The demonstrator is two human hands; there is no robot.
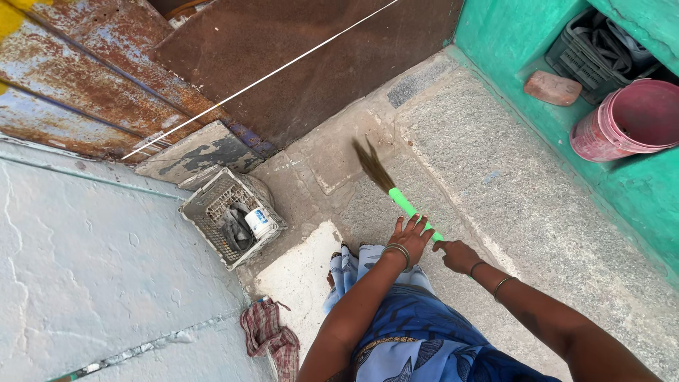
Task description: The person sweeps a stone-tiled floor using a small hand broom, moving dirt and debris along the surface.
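A short broom [390, 185] with a bright green handle and brown bristles points away from me over the stone floor [495, 177]. My left hand [409, 237] rests on the handle with its fingers spread, a bangle on the wrist. My right hand [457, 255] is closed on the near end of the green handle, with thin bangles on that wrist. The bristle end is blurred and sits near the floor's far middle. My blue patterned garment [403, 332] fills the bottom of the view.
A grey plastic crate [212, 205] with cloth and a white cup [260, 223] stands by the rusty metal door [283, 64]. A checked rag [272, 339] lies on the pale wall ledge. At right, a green shelf holds a pink bucket [629, 120], a brick [553, 88] and a dark crate [587, 56].
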